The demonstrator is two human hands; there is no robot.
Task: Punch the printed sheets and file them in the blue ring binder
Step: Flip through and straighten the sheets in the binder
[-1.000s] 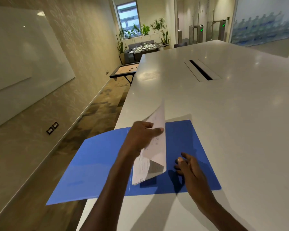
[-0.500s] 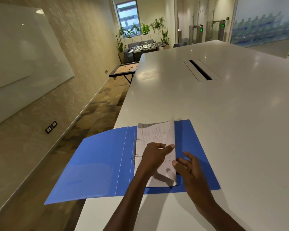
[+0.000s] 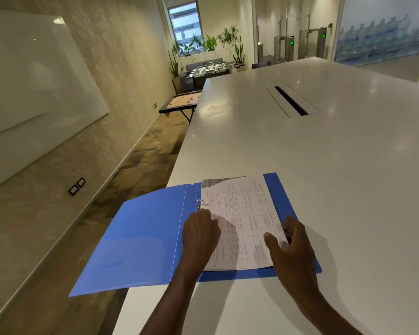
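Lying open at the near left corner of the white table [image 3: 324, 165], the blue binder [image 3: 140, 240] holds a stack of printed sheets [image 3: 244, 221] on its right half, threaded on a metal ring [image 3: 199, 203] by the spine. Its left cover juts past the table edge over the patterned floor. The binder covers are thin, smooth plastic; the sheets are white, printed with a grid of small text, and lie flat. The left hand [image 3: 200, 235] rests knuckles-up beside the ring with fingers curled onto the sheets' inner edge, gripping nothing. The right hand [image 3: 292, 245] is loosely spread, its thumb on the page and its fingers at the stack's outer edge. Beyond the binder, a dark slot [image 3: 291, 100] is cut in the glossy tabletop.
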